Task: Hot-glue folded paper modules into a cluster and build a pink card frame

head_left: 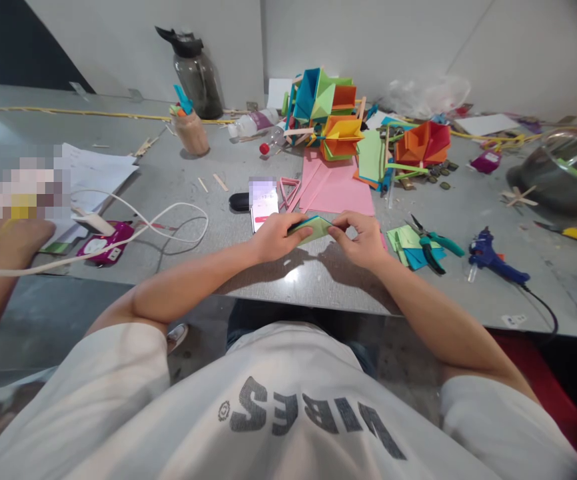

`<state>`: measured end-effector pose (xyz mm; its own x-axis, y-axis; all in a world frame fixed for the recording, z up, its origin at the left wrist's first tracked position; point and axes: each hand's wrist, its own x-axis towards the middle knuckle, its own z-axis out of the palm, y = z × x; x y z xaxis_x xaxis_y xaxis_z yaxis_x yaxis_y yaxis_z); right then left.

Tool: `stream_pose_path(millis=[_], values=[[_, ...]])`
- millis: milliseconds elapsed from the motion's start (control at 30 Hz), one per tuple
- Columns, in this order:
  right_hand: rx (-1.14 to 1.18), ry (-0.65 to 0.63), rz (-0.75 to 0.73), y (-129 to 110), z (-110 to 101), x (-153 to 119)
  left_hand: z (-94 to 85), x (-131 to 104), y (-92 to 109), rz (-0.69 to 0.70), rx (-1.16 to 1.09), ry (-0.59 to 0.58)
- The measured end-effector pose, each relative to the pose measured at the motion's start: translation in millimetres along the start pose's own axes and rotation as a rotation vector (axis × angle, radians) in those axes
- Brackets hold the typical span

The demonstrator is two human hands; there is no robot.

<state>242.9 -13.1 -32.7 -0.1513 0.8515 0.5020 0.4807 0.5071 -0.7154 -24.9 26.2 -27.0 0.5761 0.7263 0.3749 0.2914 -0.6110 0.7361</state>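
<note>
Green folded paper [317, 230], one piece with a dark bluish edge along its far side, is held just above the bench [208, 263], between the left hand [281, 235] and the right hand [362, 241]. Both hands are closed on it, near each other but apart: the left grips one end with its thumb on the green face, the right pinches the other end between thumb and finger. Its long axis runs crosswise from hand to hand, and the narrower end points at the right fingertips; the fingers cover part of its outline. Just beyond the left hand lie one phone [264, 200], one black oblong object [239, 202] and one pink triangular frame [290, 190]; farther out on that side are two loose sticks [220, 182]. Beyond the right hand spreads a pink sheet [353, 190], with colourful folded-paper shapes [323, 107] past it, too overlapped to count. To the right of the right hand are green and blue paper pieces [411, 237], one pair of pliers [448, 243] and one blue glue gun [498, 259]. Well left of the left hand sit one purple power strip [108, 245] and another person's hand [41, 233].
</note>
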Motion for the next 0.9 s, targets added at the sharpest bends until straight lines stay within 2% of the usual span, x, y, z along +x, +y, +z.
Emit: stream_pose_path(millis=[167, 367, 467, 600, 733, 833, 900], values=[[0.086, 0.019, 0.054, 1.3, 6.4, 0.4, 0.9, 1.8, -3.4, -0.056, -0.001, 0.056], [0.027, 0.031, 0.069, 3.6, 1.6, 1.7, 1.9, 2.5, -4.9, -0.093, -0.078, 0.107], [0.013, -0.001, 0.059, 5.9, -1.9, 2.0, 1.9, 3.6, -6.9, -0.106, -0.163, 0.071], [-0.001, -0.046, 0.054, 10.4, -4.7, 1.2, 4.7, 4.7, -12.8, -0.132, -0.322, -0.042], [-0.048, -0.085, 0.027, 14.0, -4.6, 0.2, 8.5, 1.9, -12.8, -0.144, -0.353, -0.130], [-0.065, -0.078, -0.007, 15.2, -4.0, 0.0, 9.5, -0.4, -10.0, -0.134, -0.338, -0.134], [-0.066, -0.020, -0.042, 16.2, -6.5, 0.3, 8.7, -0.1, -10.6, -0.142, -0.320, -0.065]])
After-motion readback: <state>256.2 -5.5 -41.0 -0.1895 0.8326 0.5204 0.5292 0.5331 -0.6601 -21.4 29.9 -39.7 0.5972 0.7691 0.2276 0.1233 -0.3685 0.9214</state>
